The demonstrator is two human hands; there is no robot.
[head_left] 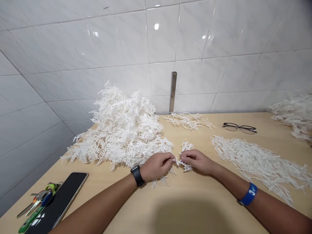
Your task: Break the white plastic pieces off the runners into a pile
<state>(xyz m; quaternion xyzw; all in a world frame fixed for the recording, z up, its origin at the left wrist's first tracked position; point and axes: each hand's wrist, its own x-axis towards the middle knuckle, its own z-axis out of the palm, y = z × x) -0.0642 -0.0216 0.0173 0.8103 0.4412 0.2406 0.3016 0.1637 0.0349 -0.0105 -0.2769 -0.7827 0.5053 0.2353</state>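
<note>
Near the middle of the table, my left hand and my right hand face each other, fingers pinched. Between their fingertips runs a small white branched plastic piece, gripped at both ends. Right behind and under it lie more small white pieces in a little cluster. A large heap of white branched strands rises just beyond my left hand, its edge close to my fingers. To the right of my right hand spreads a flatter pile of thin white strips. A black watch and a blue wristband are on my wrists.
A phone and keys lie at the table's left. Eyeglasses rest at the back right, near another white pile. A loose white bunch lies by a metal bracket on the tiled wall.
</note>
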